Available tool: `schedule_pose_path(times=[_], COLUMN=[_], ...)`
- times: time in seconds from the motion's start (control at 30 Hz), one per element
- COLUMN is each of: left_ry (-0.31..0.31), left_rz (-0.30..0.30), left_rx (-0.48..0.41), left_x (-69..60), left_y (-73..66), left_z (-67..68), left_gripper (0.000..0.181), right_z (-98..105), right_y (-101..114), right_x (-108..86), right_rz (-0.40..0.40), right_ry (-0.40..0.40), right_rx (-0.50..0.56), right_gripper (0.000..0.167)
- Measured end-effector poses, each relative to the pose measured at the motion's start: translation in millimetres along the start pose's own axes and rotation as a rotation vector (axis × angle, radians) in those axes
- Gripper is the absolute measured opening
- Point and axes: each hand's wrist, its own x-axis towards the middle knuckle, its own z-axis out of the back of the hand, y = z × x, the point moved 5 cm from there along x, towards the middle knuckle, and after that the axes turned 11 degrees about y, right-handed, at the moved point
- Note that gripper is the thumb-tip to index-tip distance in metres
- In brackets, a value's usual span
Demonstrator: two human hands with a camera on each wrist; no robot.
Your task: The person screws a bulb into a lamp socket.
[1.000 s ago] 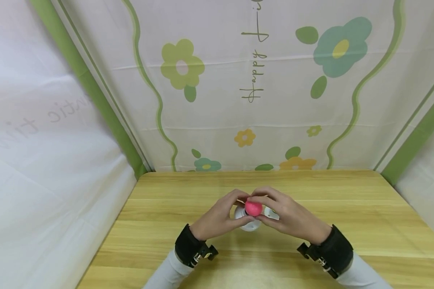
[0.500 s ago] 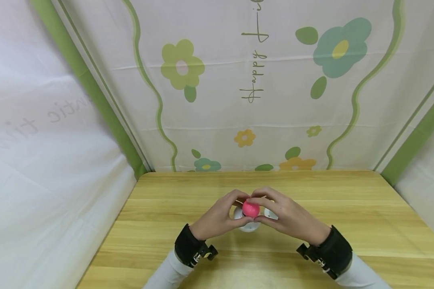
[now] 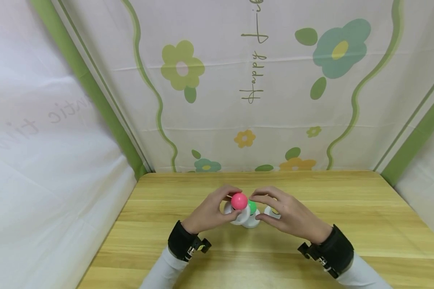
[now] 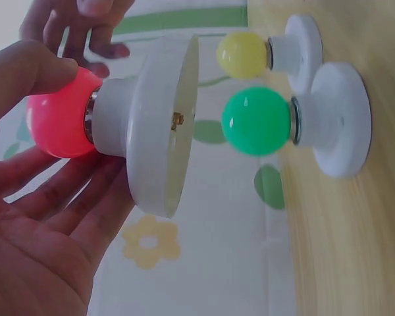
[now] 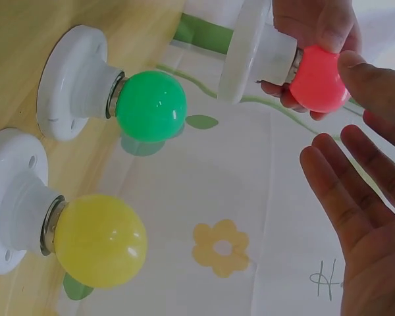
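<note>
My left hand (image 3: 211, 210) grips a pink light bulb (image 3: 239, 201), thumb on the glass and fingers behind the bulb and its socket. The bulb sits in a white round lamp holder (image 4: 161, 125), which is raised off the table and tilted, a brass screw showing on its underside. Close by, a green bulb (image 5: 151, 105) stands in a white holder (image 4: 342, 122) on the table. My right hand (image 3: 293, 212) is beside the green bulb, fingers spread and apart from the pink one. A yellow bulb (image 5: 100, 240) in its own white holder (image 4: 304, 52) is hidden behind that hand in the head view.
A wooden table (image 3: 166, 249) bears the holders. Beyond its far edge hangs a white flower-printed curtain (image 3: 217, 100), and another white curtain (image 3: 50, 160) closes off the left side. Both wrists wear black straps (image 3: 182, 241) with small cameras.
The pink bulb with its holder has moved left in my left hand, exposing the green bulb. My right hand, earlier touching the pink bulb, has let go and stays almost in place.
</note>
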Motion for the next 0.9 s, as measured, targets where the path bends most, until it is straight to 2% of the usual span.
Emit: schedule_pose_path(times=[0.17, 0.47, 0.67, 0.8, 0.9], left_ry=[-0.028, -0.035, -0.033, -0.012, 0.005], left_rz=[0.014, 0.107, 0.163, 0.212, 0.241], left_rx=[0.010, -0.039, -0.052, -0.074, -0.096], left_x=[-3.5, -8.4, -12.0, -13.2, -13.9], left_y=[8.8, 30.4, 46.2, 56.6, 64.3], left_z=[6.6, 11.5, 10.1, 6.5, 3.1], left_gripper=[0.050, 0.049, 0.049, 0.050, 0.050], right_z=[0, 1, 1, 1, 0], right_y=[-3, -4, -6, -6, -6], right_x=[-1.0, -2.0, -2.8, -3.0, -2.8], right_rz=[-0.009, -0.018, -0.016, -0.023, -0.025], right_ry=[-0.009, -0.015, -0.017, -0.008, -0.004], right_rx=[0.009, 0.011, 0.010, 0.010, 0.009], right_gripper=[0.047, 0.046, 0.048, 0.058, 0.058])
